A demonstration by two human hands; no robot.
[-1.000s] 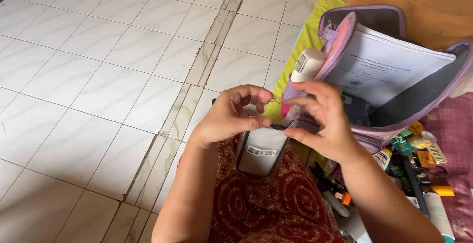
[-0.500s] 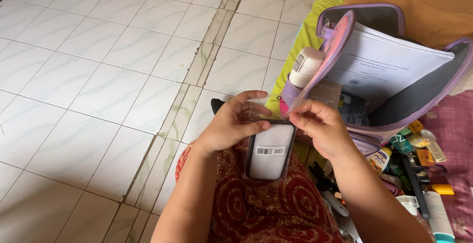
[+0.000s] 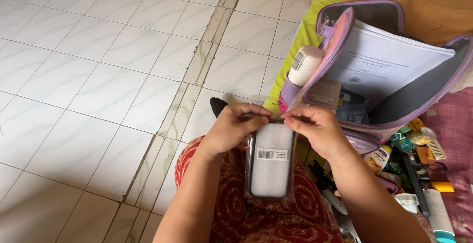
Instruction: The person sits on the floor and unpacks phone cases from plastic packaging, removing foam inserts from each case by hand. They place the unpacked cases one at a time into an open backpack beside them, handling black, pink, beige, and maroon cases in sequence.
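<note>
The left hand point(image 3: 235, 124) and right hand point(image 3: 312, 127) each pinched the top edge of a clear plastic sleeve point(image 3: 270, 161) over the lap; half a second earlier its mouth was held open, now pressed flat, the grey phone case point(image 3: 270, 174) sat fully inside; an open purple backpack point(image 3: 394, 80) stood just beside.

The floor point(image 3: 98, 65) is laid with glossy white tiles veined in pale green, crossed by a strip of narrow border tiles point(image 3: 197, 70) running diagonally. Soft daylight reflects off it. At the right a lime-green cloth point(image 3: 315, 16) lies on the tiles, an orange-brown cushion point(image 3: 423, 1) beyond it and a pink patterned fabric point(image 3: 456, 124) alongside.
</note>
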